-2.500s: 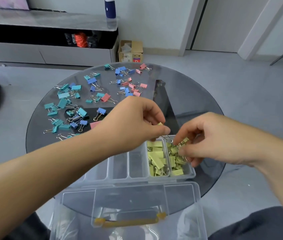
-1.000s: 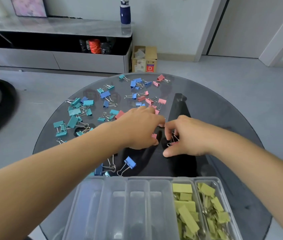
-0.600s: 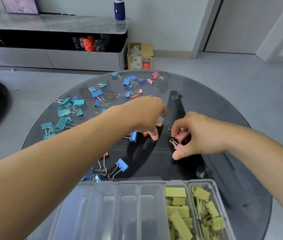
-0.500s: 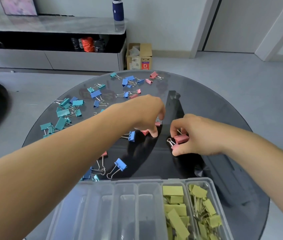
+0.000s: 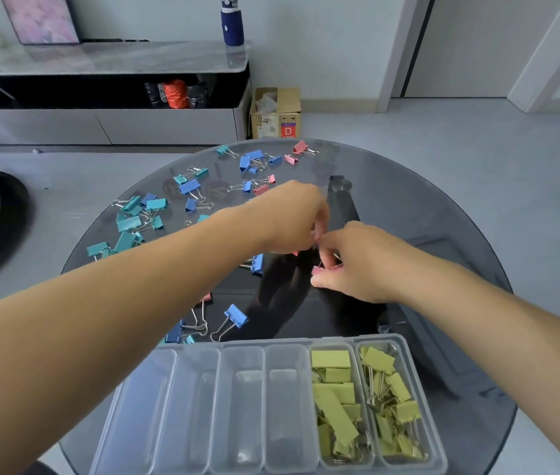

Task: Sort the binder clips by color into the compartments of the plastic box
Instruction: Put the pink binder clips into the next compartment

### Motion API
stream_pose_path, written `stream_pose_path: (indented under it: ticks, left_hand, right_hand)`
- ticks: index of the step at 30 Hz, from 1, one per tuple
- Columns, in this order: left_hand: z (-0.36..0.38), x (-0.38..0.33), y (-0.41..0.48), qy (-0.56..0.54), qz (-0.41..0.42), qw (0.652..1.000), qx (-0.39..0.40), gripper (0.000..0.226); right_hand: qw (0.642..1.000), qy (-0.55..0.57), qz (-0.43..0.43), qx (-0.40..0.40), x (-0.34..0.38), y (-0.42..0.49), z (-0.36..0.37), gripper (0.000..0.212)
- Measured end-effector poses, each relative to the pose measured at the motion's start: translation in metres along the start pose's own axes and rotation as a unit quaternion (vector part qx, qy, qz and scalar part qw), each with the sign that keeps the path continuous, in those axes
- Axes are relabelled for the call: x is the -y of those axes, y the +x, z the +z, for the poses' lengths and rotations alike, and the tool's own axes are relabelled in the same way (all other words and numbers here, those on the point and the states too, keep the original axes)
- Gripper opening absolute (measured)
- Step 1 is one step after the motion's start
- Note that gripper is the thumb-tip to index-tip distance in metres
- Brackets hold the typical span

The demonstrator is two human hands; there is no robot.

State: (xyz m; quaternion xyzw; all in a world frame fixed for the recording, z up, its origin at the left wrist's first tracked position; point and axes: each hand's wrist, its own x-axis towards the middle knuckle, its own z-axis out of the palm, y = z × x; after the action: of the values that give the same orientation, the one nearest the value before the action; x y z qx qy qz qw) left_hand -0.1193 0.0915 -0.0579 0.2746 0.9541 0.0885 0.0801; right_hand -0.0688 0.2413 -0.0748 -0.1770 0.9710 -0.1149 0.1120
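Note:
A clear plastic box stands at the near edge of a round dark glass table. Its two right compartments hold yellow binder clips; the other compartments are bare. My right hand pinches pink binder clips over the table's middle. My left hand meets it from the left, fingertips curled on something small and pink, mostly hidden. Teal clips, blue clips and pink clips lie scattered on the far and left parts of the table.
A blue clip and a pink clip lie just beyond the box. A low cabinet with a blue bottle and a cardboard box stand on the floor behind the table.
Both hands left the yellow compartments and reached out to the table's middle. My right hand picked up pink clips, and my left hand has moved right to meet it.

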Motion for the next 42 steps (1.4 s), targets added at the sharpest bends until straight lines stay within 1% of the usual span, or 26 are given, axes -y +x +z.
stream_pose_path:
  ticks: [4,6,7,9,11,12,15,16,17,18,20,21,23,25,27,28,31,33,36,38,40,42]
  left_hand:
    - [-0.012,0.003,-0.024,-0.136,-0.042,0.987,-0.076,0.012]
    - [-0.020,0.001,-0.038,-0.216,-0.070,0.969,-0.098,0.012]
    - [-0.024,-0.001,-0.047,-0.267,-0.083,0.954,-0.112,0.013]
    - [-0.033,-0.005,-0.069,-0.383,-0.102,0.908,-0.131,0.012]
    - [-0.038,-0.008,-0.098,-0.493,-0.104,0.853,-0.137,0.012]
    - [-0.038,-0.010,-0.114,-0.536,-0.102,0.828,-0.133,0.013]
    - [-0.031,-0.021,-0.162,-0.635,-0.089,0.763,-0.083,0.015]
    - [-0.026,-0.026,-0.174,-0.653,-0.084,0.750,-0.063,0.016]
    - [-0.021,-0.032,-0.183,-0.650,-0.079,0.754,-0.050,0.016]
    - [-0.014,-0.037,-0.190,-0.616,-0.076,0.783,-0.049,0.016]
    - [0.000,-0.047,-0.197,-0.499,-0.067,0.861,-0.070,0.016]
    - [0.005,-0.051,-0.200,-0.454,-0.061,0.885,-0.082,0.017]
    - [0.009,-0.055,-0.204,-0.406,-0.031,0.906,-0.111,0.021]
    - [0.010,-0.056,-0.207,-0.339,0.027,0.930,-0.136,0.018]
    - [0.010,-0.054,-0.208,-0.261,0.069,0.954,-0.133,0.015]
    - [0.011,-0.053,-0.209,-0.235,0.073,0.961,-0.124,0.015]
    - [0.013,-0.050,-0.211,-0.230,0.067,0.965,-0.112,0.015]
    - [0.011,-0.047,-0.211,-0.260,0.059,0.958,-0.109,0.013]
    - [0.009,-0.042,-0.210,-0.312,0.030,0.943,-0.110,0.020]
    - [0.008,-0.037,-0.208,-0.306,0.004,0.943,-0.131,0.024]
    - [0.007,-0.030,-0.203,-0.308,-0.029,0.936,-0.169,0.023]
    - [0.006,-0.023,-0.197,-0.313,-0.058,0.927,-0.200,0.023]
  right_hand:
    - [0.998,-0.044,-0.028,0.038,0.008,0.002,-0.002,0.028]
    - [0.998,-0.043,-0.032,0.044,0.009,0.001,-0.004,0.026]
    - [0.998,-0.030,-0.029,0.045,0.008,-0.002,-0.005,0.026]
    - [0.998,0.028,-0.018,0.048,0.005,-0.008,-0.012,0.027]
    - [0.990,0.132,-0.009,0.052,0.003,-0.019,-0.026,0.027]
    - [0.984,0.171,-0.018,0.054,0.002,-0.026,-0.034,0.026]
    - [0.973,0.203,-0.091,0.068,0.008,-0.050,-0.055,0.029]
    - [0.971,0.203,-0.109,0.071,0.011,-0.058,-0.059,0.032]
    - [0.970,0.197,-0.120,0.073,0.015,-0.065,-0.061,0.033]
    - [0.972,0.187,-0.125,0.074,0.020,-0.071,-0.063,0.032]
    - [0.974,0.170,-0.126,0.078,0.029,-0.078,-0.063,0.030]
    - [0.975,0.164,-0.125,0.081,0.033,-0.081,-0.062,0.029]
    - [0.978,0.143,-0.124,0.085,0.042,-0.085,-0.061,0.030]
    - [0.981,0.121,-0.123,0.084,0.049,-0.089,-0.059,0.029]
    - [0.984,0.108,-0.116,0.085,0.055,-0.091,-0.059,0.025]
    - [0.985,0.100,-0.113,0.084,0.058,-0.092,-0.059,0.023]
    - [0.989,0.054,-0.114,0.070,0.064,-0.095,-0.057,0.019]
    - [0.990,0.008,-0.127,0.056,0.069,-0.097,-0.056,0.020]
    - [0.985,-0.063,-0.156,0.037,0.079,-0.102,-0.052,0.020]
    - [0.980,-0.091,-0.175,0.026,0.087,-0.105,-0.046,0.013]
    - [0.976,-0.114,-0.185,0.022,0.094,-0.109,-0.040,0.004]
    - [0.972,-0.128,-0.195,0.038,0.097,-0.111,-0.032,0.018]
